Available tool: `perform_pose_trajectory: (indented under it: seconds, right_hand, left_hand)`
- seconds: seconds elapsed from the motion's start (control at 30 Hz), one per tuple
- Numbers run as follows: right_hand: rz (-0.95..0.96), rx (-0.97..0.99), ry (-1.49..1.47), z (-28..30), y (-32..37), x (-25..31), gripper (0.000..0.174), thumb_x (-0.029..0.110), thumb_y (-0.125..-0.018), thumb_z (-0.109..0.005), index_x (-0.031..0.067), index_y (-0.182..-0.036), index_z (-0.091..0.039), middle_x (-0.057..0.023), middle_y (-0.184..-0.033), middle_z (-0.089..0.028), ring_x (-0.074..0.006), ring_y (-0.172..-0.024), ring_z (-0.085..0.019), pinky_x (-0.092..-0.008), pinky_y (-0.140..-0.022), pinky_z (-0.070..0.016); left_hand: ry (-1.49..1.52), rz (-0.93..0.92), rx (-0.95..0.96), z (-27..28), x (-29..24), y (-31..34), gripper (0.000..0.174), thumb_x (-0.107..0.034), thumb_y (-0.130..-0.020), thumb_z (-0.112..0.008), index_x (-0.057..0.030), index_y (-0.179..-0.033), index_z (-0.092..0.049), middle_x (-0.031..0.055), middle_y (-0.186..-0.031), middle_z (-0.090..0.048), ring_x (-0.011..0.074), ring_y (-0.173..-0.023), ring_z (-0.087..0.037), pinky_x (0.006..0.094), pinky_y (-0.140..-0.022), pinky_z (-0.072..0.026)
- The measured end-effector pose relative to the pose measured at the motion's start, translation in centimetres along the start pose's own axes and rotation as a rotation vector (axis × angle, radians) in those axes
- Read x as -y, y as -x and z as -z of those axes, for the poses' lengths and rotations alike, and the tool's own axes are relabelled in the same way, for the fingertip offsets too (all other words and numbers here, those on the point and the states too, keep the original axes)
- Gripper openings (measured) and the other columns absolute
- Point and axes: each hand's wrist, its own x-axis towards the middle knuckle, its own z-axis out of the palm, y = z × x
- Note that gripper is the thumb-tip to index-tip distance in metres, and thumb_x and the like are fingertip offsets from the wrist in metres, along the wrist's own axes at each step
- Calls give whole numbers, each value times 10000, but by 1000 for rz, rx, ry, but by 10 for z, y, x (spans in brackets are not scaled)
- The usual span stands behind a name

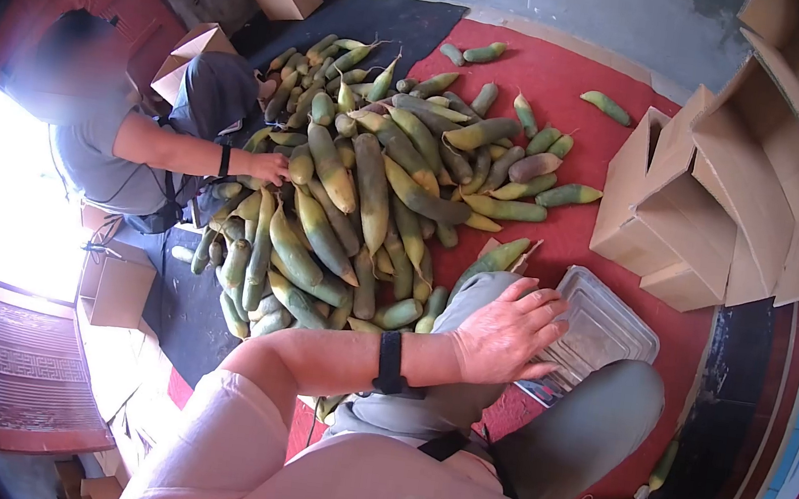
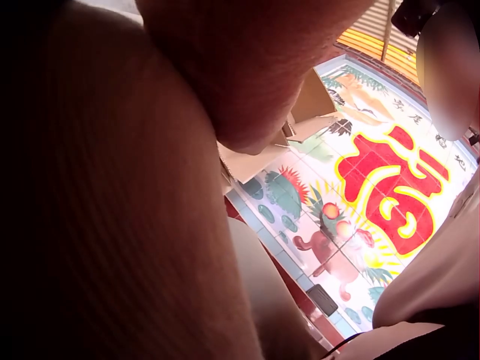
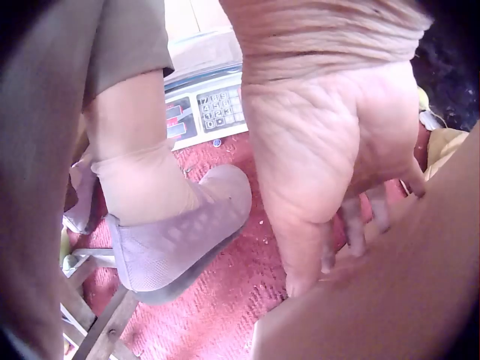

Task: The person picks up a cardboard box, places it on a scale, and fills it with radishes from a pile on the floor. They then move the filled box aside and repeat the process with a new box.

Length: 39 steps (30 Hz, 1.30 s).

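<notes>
In the head view my left hand (image 1: 509,335) lies palm down over my bent knee, fingers spread and holding nothing. Its fingertips overlap the edge of a clear plastic tray (image 1: 616,311), which sits on top of a weighing scale (image 3: 217,112) with a keypad. Beyond the knee spreads a large heap of green radishes (image 1: 367,186). In the left wrist view a dark, close hand or arm (image 2: 262,75) fills much of the picture. My right hand (image 3: 330,142) shows its palm in the right wrist view, fingers extended against a smooth pale surface (image 3: 390,292), nothing gripped.
Another person (image 1: 123,146) crouches at the left, one hand in the heap. Open cardboard boxes (image 1: 705,197) stand at the right. A red mat (image 1: 561,234) and a dark sheet (image 1: 175,307) cover the floor. My shoe (image 3: 180,240) is beside a wooden stool frame (image 3: 97,322).
</notes>
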Motion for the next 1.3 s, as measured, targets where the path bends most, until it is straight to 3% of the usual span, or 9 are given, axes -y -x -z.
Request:
perform_pose_trajectory:
  seconds: [0.5,1.3]
  right_hand:
    - [-35,51,-6,-34,35,-23,351,329,-837,-501,66,-1058,-573,-166,-947,-621,-329,-888,-594,-399,-743,-478]
    - [-105,163,-15,-74,92,-27,358,341,-825,-517,73,-1054,-582,-160,-957,-621,-325,-892,-593,-405,-747,-476]
  left_hand:
    - [-45,-34,36,-14,-12,-9,469,-400,-769,-576,-41,-1064,-514,135,-1184,-483,268,-1141,-425,458,-992,-281]
    - [-38,14,23,-10,-7,-9,445,-335,-725,-641,-41,-1041,-532,133,-1146,-504,286,-1112,-450,449,-951,-318]
